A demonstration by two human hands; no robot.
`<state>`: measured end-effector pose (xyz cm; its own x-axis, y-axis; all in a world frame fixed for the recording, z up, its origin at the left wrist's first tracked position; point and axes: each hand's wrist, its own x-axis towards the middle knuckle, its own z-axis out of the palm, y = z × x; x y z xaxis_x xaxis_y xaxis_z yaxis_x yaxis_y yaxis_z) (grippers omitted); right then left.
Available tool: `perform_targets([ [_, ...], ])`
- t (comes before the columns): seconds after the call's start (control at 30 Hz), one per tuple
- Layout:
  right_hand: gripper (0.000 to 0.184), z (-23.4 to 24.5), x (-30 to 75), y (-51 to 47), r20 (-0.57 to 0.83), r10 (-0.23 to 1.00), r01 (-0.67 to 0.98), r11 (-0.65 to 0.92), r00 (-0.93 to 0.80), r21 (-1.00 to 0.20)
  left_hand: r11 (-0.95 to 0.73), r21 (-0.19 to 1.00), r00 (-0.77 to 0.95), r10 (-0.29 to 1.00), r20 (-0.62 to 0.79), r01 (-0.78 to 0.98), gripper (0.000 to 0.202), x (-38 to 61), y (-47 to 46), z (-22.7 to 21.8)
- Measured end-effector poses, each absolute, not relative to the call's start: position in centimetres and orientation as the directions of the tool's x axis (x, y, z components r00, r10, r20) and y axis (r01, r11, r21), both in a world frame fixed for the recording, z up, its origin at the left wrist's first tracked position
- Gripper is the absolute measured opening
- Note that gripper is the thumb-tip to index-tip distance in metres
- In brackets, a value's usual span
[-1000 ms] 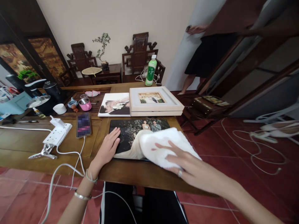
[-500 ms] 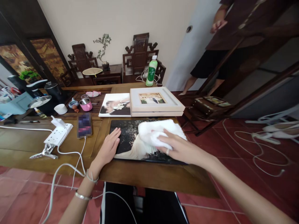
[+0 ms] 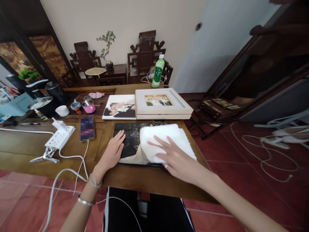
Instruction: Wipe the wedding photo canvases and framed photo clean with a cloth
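Observation:
A large dark photo print (image 3: pixel 131 141) lies flat near the front edge of the wooden table (image 3: pixel 29 148). My left hand (image 3: pixel 112 154) rests flat on its left edge, fingers stretched out. A folded white cloth (image 3: pixel 164 140) covers the print's right half. My right hand (image 3: pixel 173 156) lies on the cloth with fingers spread, pressing it down on the print.
Behind the print lie another photo (image 3: pixel 119 108) and a stacked pale frame (image 3: pixel 161 103). A phone (image 3: pixel 87 128), a white power strip (image 3: pixel 59 137) with cables, a pink cup (image 3: pixel 88 107), a green bottle (image 3: pixel 158 71) and carved chairs (image 3: pixel 145 58) stand around.
My right hand slid the cloth up across the print and back toward me, flattening from a bunched hold to spread fingers. The person by the door at the upper right left the view.

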<state>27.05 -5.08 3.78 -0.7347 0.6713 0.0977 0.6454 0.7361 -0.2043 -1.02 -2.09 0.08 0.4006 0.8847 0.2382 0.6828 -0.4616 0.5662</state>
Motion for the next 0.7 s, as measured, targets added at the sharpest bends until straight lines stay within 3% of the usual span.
perform_targets([
  [0.2,0.045,7.3,27.2,-10.7,-0.078,0.608,0.586,0.713,-0.790,-0.385,-0.459,0.559,0.402,0.886,0.231,0.691,0.045,-0.9,-2.1,0.1],
  [0.33,0.050,8.6,27.0,-10.5,-0.103,0.637,0.605,0.652,-0.764,-0.458,-0.452,0.565,0.397,0.889,0.227,0.690,0.044,-1.0,-2.1,0.0],
  [0.53,0.044,6.7,25.6,-3.6,-0.041,0.738,0.680,0.596,-0.673,-0.427,-0.448,0.564,0.393,0.892,0.225,0.694,0.044,-1.1,-2.1,-0.1],
  [0.7,0.046,4.7,22.8,1.6,0.088,0.758,0.716,0.642,-0.646,-0.276,-0.449,0.551,0.405,0.890,0.209,0.703,0.045,-1.1,-2.1,0.0],
])
